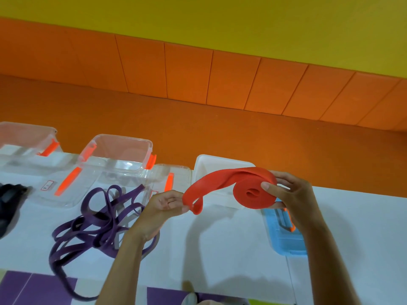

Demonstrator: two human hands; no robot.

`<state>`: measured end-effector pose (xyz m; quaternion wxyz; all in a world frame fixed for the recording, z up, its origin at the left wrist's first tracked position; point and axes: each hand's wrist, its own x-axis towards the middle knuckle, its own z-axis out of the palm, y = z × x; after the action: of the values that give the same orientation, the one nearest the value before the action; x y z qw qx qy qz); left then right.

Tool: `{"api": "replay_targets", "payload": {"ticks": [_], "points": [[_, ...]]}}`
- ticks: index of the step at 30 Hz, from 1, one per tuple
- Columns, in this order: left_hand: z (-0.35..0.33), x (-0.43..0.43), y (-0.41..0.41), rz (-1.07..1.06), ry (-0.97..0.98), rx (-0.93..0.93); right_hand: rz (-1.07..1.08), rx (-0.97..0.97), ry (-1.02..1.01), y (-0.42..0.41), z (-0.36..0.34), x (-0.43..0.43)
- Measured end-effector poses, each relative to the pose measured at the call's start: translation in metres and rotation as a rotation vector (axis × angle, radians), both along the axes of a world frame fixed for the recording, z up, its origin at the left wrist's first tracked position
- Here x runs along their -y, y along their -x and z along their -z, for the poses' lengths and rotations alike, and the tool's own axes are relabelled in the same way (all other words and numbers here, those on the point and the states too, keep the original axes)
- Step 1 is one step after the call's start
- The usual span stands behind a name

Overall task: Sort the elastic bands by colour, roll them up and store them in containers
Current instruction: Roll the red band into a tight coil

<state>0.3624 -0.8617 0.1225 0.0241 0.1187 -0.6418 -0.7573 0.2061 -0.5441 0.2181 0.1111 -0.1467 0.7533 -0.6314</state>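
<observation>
A red elastic band (253, 192) is mostly wound into a coil, held in the air above the white table (220, 249). My right hand (288, 194) grips the coil, thumb on its face. My left hand (165, 203) pinches the band's loose looped tail at the left. Several purple bands (92, 225) lie tangled on the table to the left. A white container (211, 166) stands just behind the coil. Clear containers (123, 155) with orange clips stand at the back left.
A blue lid (284, 234) with an orange clip lies under my right wrist. Clear lids (66, 186) lie beside the clear containers. A black object (8, 199) sits at the far left edge. Beyond the table are an orange floor and orange wall panels.
</observation>
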Motion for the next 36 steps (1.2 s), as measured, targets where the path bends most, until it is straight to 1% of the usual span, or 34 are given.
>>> {"api": "replay_targets", "payload": {"ticks": [3,6,7,8,10,12,13,14,16,17,18,20,21,22,23,25,27,29,32,34,36], "points": [[0.000,-0.011,0.010,-0.221,0.107,-0.016,0.006,-0.030,-0.047,-0.001,0.003,0.004],[0.000,-0.028,0.022,-0.544,0.122,0.007,0.007,-0.052,-0.083,-0.003,0.004,0.009],[0.000,-0.032,0.024,-0.614,0.148,0.029,0.005,-0.067,-0.106,-0.003,0.003,0.010],[0.000,-0.034,0.025,-0.631,0.180,0.052,-0.001,-0.085,-0.132,-0.004,0.003,0.011],[0.006,-0.033,0.025,-0.556,0.216,0.077,-0.010,-0.109,-0.148,-0.006,0.002,0.012],[0.008,-0.029,0.023,-0.454,0.159,0.099,-0.024,-0.114,-0.124,-0.007,-0.003,0.010],[0.008,-0.026,0.022,-0.367,0.148,0.122,-0.037,-0.120,-0.111,-0.008,-0.005,0.009],[0.006,-0.022,0.019,-0.248,0.175,0.159,-0.054,-0.129,-0.105,-0.008,-0.007,0.008],[0.002,-0.015,0.013,0.027,0.291,0.234,-0.093,-0.155,-0.125,-0.009,-0.011,0.005],[-0.004,-0.013,0.010,0.115,0.336,0.221,-0.114,-0.170,-0.146,-0.009,-0.013,0.004],[-0.015,-0.013,0.010,0.147,0.363,0.154,-0.136,-0.188,-0.170,-0.010,-0.014,0.003],[-0.042,-0.016,0.014,0.139,0.356,-0.072,-0.179,-0.238,-0.236,-0.013,-0.016,0.003],[-0.055,-0.019,0.018,0.156,0.369,-0.152,-0.199,-0.267,-0.273,-0.015,-0.016,0.005],[-0.067,-0.024,0.023,0.199,0.415,-0.189,-0.223,-0.292,-0.305,-0.016,-0.017,0.007],[-0.076,-0.030,0.028,0.254,0.479,-0.189,-0.249,-0.309,-0.327,-0.018,-0.017,0.009],[-0.085,-0.042,0.036,0.319,0.591,-0.129,-0.300,-0.324,-0.334,-0.022,-0.015,0.013],[-0.083,-0.051,0.040,0.297,0.652,-0.084,-0.333,-0.317,-0.317,-0.025,-0.014,0.016],[-0.081,-0.056,0.041,0.247,0.657,-0.090,-0.350,-0.306,-0.321,-0.026,-0.016,0.017],[-0.076,-0.055,0.037,0.198,0.603,-0.117,-0.370,-0.272,-0.314,-0.026,-0.019,0.015],[-0.074,-0.056,0.035,0.196,0.580,-0.143,-0.363,-0.220,-0.259,-0.025,-0.021,0.013],[-0.073,-0.058,0.031,0.185,0.562,-0.158,-0.359,-0.228,-0.211,-0.024,-0.021,0.012]]}}
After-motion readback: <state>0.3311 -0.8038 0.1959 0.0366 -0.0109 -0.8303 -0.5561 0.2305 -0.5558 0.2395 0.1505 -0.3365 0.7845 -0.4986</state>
